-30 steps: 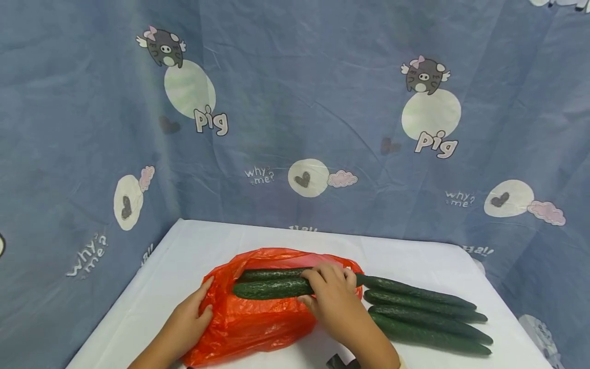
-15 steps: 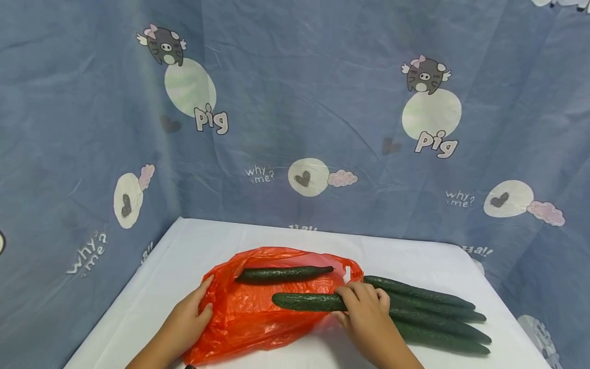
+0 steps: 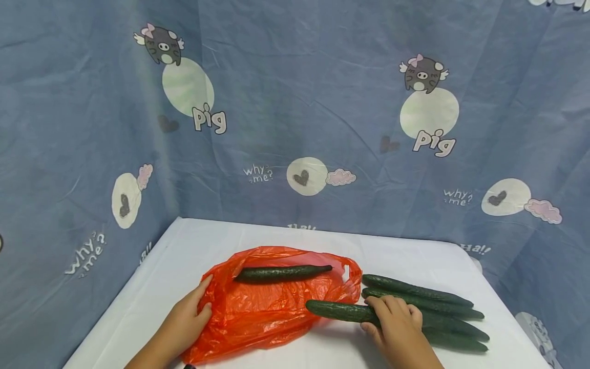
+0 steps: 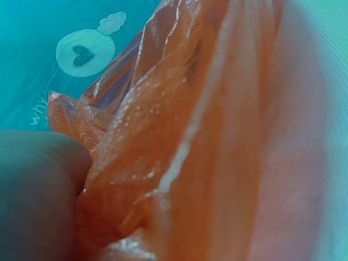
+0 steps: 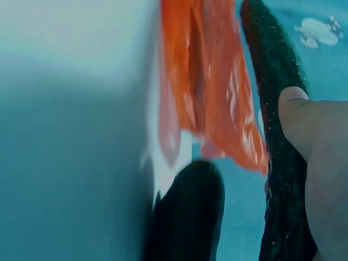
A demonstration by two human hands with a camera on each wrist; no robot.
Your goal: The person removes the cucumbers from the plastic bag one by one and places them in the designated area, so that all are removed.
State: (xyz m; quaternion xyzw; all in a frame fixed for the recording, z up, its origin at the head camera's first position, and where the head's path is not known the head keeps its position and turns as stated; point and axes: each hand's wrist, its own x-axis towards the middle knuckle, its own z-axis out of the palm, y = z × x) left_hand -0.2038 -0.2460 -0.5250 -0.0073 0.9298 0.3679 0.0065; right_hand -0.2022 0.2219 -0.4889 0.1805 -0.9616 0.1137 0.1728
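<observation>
A red plastic bag (image 3: 258, 307) lies spread with its mouth toward the right. My left hand (image 3: 186, 318) grips the bag's left edge, thumb on the near side; in the left wrist view the thumb (image 4: 38, 190) lies against the crinkled film. One dark green cucumber (image 3: 283, 273) rests inside the bag. My right hand (image 3: 398, 328) holds another cucumber (image 3: 338, 310), its free end pointing left, just in front of the bag's mouth. The right wrist view shows the thumb (image 5: 304, 119) pressed along this cucumber (image 5: 274, 60); its other end is hidden behind the hand in the head view.
Several more cucumbers (image 3: 419, 289) lie side by side right of the bag, partly covered by my right hand. All sit on a white-covered table (image 3: 415, 251). A blue printed cloth (image 3: 258, 102) hangs behind and along the sides.
My right hand has drawn the held cucumber out of the bag, rightward and nearer to me. The other cucumber stays in the bag, and my left hand keeps its place.
</observation>
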